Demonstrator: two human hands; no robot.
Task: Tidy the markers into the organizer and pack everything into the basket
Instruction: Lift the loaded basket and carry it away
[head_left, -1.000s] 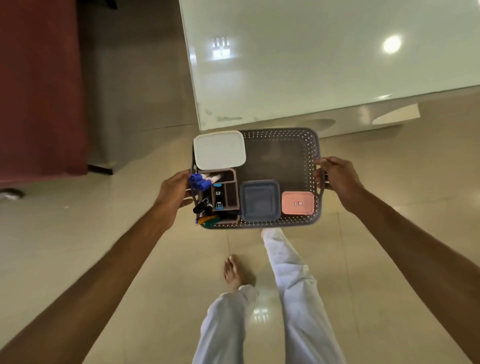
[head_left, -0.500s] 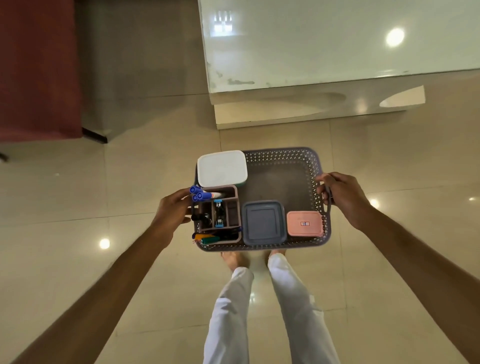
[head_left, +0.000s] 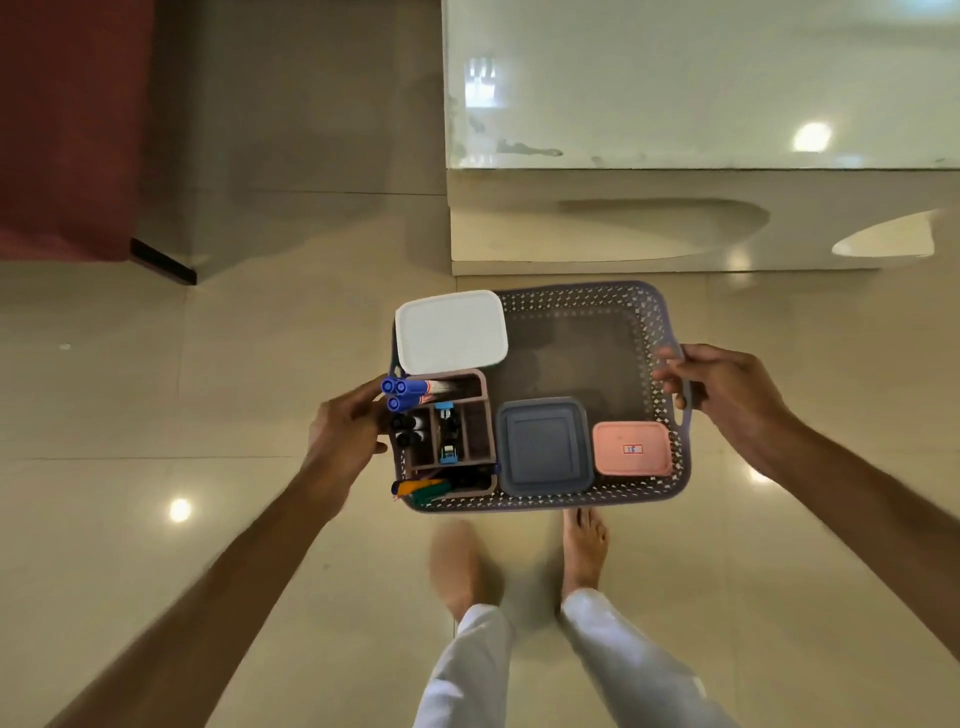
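I hold a grey-purple perforated basket (head_left: 649, 306) above the tiled floor. My left hand (head_left: 345, 431) grips its left edge and my right hand (head_left: 727, 389) grips the right handle. Inside at the left stands the brown organizer (head_left: 480, 415). Blue markers (head_left: 405, 392) lie in its far slot, black markers (head_left: 408, 428) in the middle, and orange and green markers (head_left: 421, 488) at its near end. A white lidded box (head_left: 451, 332) sits at the far left, a grey-blue box (head_left: 543, 447) in the near middle, and a pink box (head_left: 631, 448) at the near right.
A white glossy table (head_left: 675, 78) with a thick pale base (head_left: 571, 234) stands just beyond the basket. A dark red panel (head_left: 62, 130) is at the far left. My bare feet (head_left: 584, 551) and white trousers are below the basket on shiny floor tiles.
The basket, held in both hands, has come away from the table's edge and sits lower in view. Both feet have come together under it.
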